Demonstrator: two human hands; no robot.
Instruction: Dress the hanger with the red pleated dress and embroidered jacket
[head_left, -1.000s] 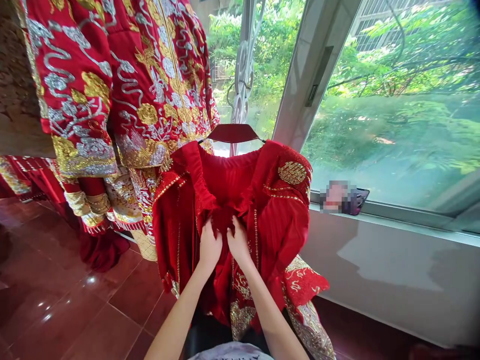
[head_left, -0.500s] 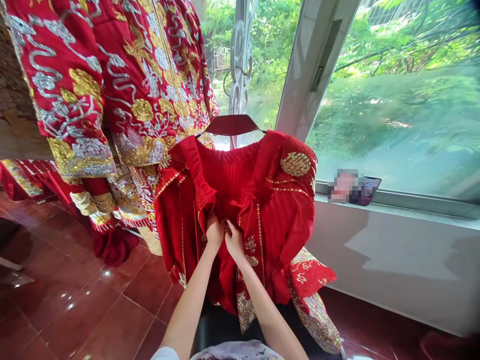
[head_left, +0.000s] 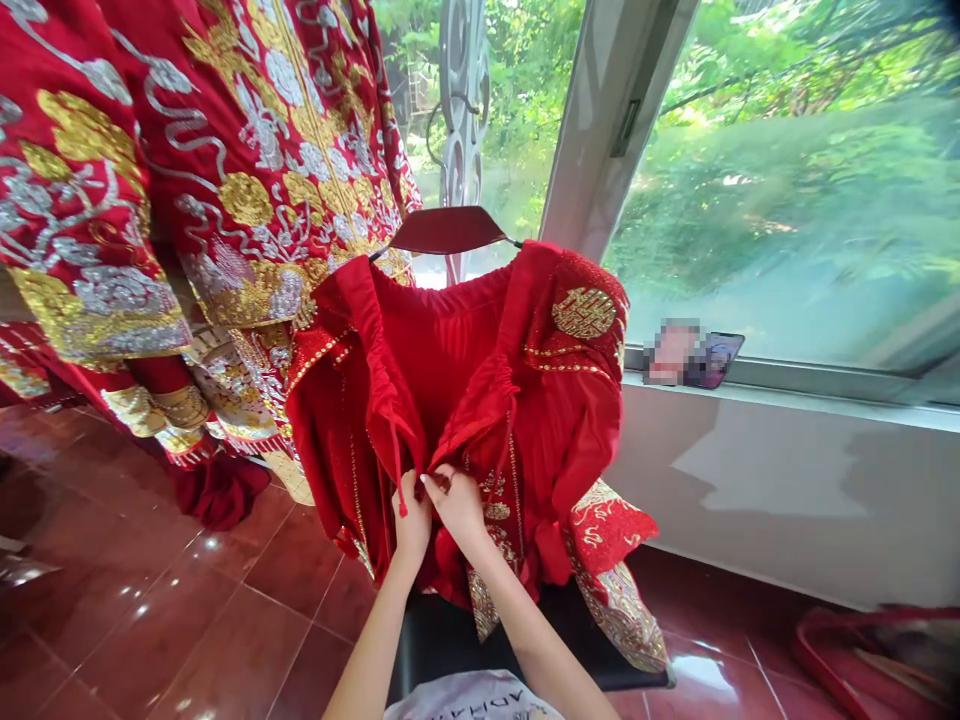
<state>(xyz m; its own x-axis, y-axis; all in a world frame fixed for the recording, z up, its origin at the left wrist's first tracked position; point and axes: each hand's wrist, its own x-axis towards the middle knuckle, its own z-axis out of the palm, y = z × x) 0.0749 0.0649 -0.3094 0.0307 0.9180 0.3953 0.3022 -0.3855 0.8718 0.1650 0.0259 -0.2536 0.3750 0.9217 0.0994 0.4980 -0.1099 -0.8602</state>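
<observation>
A red embroidered jacket (head_left: 577, 400) with gold beading hangs in front of me on a dark red hanger (head_left: 448, 231), its front parted at the neck. My left hand (head_left: 412, 515) is closed on the left front edge, beside a dangling red drawstring (head_left: 397, 450). My right hand (head_left: 456, 505) pinches the opposite front edge. The two hands meet at the middle of the opening, fingertips nearly touching. Cloth hides some of the fingers. The jacket's lower part rests over a black seat (head_left: 435, 650).
Red garments with gold and silver embroidery (head_left: 255, 200) hang close at the left. A phone (head_left: 716, 358) leans on the window sill (head_left: 795, 390) at the right. A red curved object (head_left: 817, 650) stands on the tiled floor (head_left: 225, 640) at lower right.
Both hands have moved down along the jacket's front edges and slightly left. The neckline now lies wider and smoother, and the red drawstring hangs in sight. The view has shifted a little.
</observation>
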